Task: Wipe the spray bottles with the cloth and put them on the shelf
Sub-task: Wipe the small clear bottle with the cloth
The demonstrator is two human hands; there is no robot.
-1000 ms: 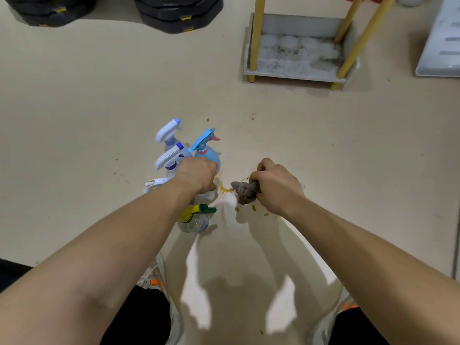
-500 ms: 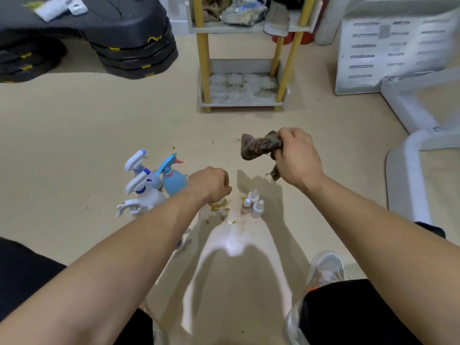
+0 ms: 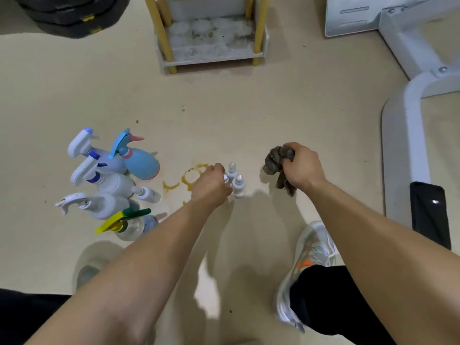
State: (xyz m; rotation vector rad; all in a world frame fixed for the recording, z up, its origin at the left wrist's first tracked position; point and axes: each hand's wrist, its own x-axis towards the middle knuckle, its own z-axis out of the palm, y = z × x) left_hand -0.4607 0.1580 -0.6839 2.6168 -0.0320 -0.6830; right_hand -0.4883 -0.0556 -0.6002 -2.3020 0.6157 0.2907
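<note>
Three small white bottles (image 3: 238, 186) stand bunched on the floor (image 3: 286, 108) at the centre of the head view. The left grip (image 3: 211, 186) lies against them from 8 o'clock, curled about the nearest one, whose cap pokes up beside the knuckles. Its fingertips are hidden, so I cannot tell whether it is clenched on that bottle or only touching it. A little apart at 3 o'clock of the bottles, the right grip (image 3: 302, 168) is clenched round a wadded brown cloth (image 3: 275, 164), one end of which hangs toward the floor.

The step in hand looks like taking up one small bottle for wiping. The next move calls for a firm hold on its narrow body and a straight lift, since the two neighbours stand close enough to topple. The bottle then has to meet the cloth and go to the shelf (image 3: 214, 57) at 12 o'clock, well apart from the hands.

By count there are five trigger sprayers (image 3: 139, 163) grouped at 9 o'clock: two white with blue trim, one blue, one plain white, and one clear with a yellow and green trigger. A fourth small white bottle (image 3: 147, 194) lies among them, and a blurred clear shape beside the clear sprayer may be another. There is one cloth. Every bottle in view is on the floor.
</note>
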